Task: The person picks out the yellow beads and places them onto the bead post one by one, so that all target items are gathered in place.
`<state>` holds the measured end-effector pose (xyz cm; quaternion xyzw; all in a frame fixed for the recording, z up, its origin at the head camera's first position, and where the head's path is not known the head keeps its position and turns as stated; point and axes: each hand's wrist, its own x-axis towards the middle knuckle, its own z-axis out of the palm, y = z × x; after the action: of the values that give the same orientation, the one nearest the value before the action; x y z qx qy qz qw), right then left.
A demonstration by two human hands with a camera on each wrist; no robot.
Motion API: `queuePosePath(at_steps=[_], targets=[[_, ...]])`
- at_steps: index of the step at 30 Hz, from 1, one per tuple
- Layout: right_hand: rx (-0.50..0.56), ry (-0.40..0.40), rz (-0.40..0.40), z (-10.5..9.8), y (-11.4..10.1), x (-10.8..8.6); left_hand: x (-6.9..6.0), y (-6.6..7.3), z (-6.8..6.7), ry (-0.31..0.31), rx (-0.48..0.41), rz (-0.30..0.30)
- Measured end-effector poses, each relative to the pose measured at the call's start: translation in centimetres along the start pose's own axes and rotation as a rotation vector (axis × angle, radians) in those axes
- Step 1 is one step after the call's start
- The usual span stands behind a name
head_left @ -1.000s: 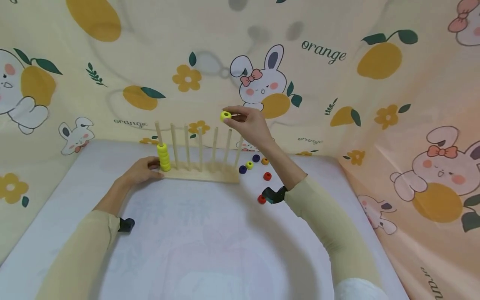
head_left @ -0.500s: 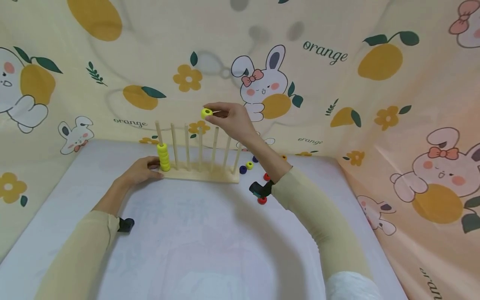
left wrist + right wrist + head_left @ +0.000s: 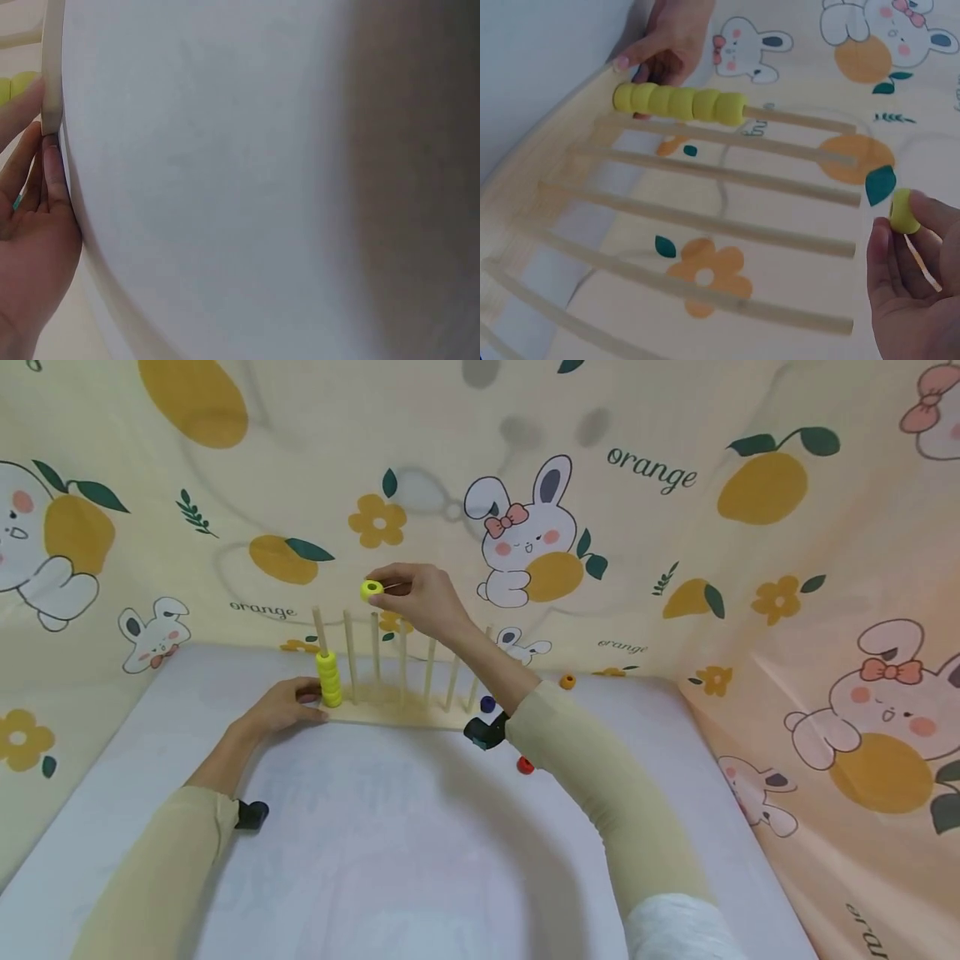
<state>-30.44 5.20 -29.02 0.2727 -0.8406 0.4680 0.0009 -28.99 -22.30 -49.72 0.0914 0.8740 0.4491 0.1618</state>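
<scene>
In the head view a wooden peg rack (image 3: 405, 717) with a row of upright pegs stands at the back of the table. Several yellow beads (image 3: 328, 679) are stacked on its leftmost peg, whose top stays bare. My left hand (image 3: 281, 703) grips the rack's left end, thumb in front. In the left wrist view, that hand's fingers touch the edge of the base (image 3: 51, 90). Above the rack, my right hand (image 3: 423, 602) pinches another yellow bead (image 3: 372, 591) between thumb and fingertips. The right wrist view shows this bead (image 3: 904, 211) beyond the peg tips, apart from them.
Loose beads lie right of the rack: a dark purple one (image 3: 487, 703), an orange one (image 3: 567, 681) and a red one (image 3: 525, 765). My right forearm covers part of that area. A printed cloth backdrop (image 3: 450, 427) rises behind the table.
My right hand has carried the yellow bead leftward above the rack, from its right side to over the left pegs. The left hand keeps its place on the rack's end.
</scene>
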Motion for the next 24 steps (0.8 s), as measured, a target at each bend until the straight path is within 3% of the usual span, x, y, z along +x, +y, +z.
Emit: queuePosePath(at_steps=[12,24], targets=[[-0.041,-0.07,-0.019,2.5,-0.8,2.0,0.2,-0.3,0.0,-0.001,-0.001,0.037],[-0.036,-0.125,0.029,5.5,-1.1,3.2,0.1,-0.1,0.0,-0.005,0.001,0.001]])
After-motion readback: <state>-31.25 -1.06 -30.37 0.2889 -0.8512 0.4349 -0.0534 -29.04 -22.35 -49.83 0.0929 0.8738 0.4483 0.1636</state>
